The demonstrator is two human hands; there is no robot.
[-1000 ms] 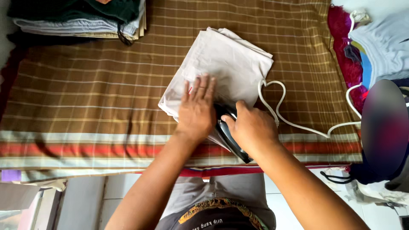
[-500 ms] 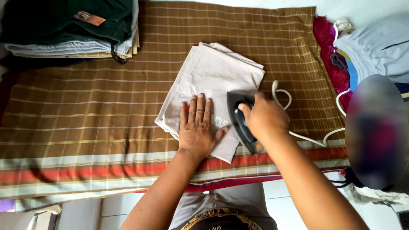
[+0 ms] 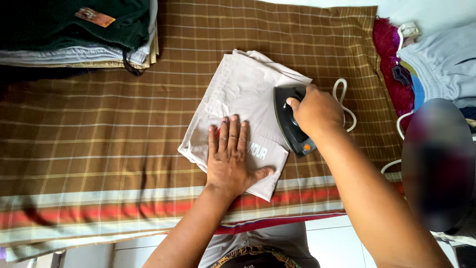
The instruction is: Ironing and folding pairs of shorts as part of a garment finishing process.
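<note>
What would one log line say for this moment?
left hand: flat on folded beige garment | right hand: grip on black iron | surface: brown checked cloth

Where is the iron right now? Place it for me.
In the head view, the black iron sits right of centre on the folded beige garment, gripped by the right hand, with the left hand pressing the cloth beside it.

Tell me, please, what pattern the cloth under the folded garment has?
Brown checks with red and pale stripes along the cloth's near edge, seen in the head view.

A single head-worn camera looks steeply down from close above onto the checked brown cloth [image 3: 99, 129] covering the surface, arms entering from below.
</note>
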